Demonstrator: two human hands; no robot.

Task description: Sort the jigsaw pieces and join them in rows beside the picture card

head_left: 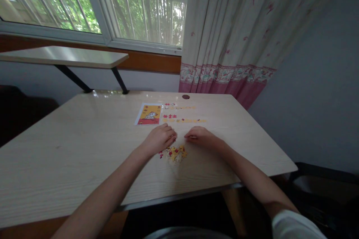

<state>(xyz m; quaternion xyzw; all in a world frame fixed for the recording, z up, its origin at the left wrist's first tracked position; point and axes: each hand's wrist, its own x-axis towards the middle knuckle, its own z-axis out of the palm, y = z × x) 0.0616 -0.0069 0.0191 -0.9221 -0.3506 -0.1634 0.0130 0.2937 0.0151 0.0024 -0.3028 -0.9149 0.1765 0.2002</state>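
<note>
A small heap of yellow, red and white puzzle pieces [175, 153] lies on the pale wooden table [84, 149]. My left hand [159, 138] rests knuckles-up at the heap's far left edge, fingers curled over some pieces. My right hand [200, 137] lies just right of the heap, fingers bent and pinched together, whatever is in them too small to make out. Beyond the hands, rows of laid-out pieces [183, 120] run across the table. A picture card [149, 114], orange and red with a white animal, lies left of those rows.
A window with bars [112, 3] and a flowered pink-hemmed curtain [232, 44] stand behind the table. A narrow shelf on black brackets [64, 56] juts out at the back left. A round cable hole [185, 96] sits near the table's far edge.
</note>
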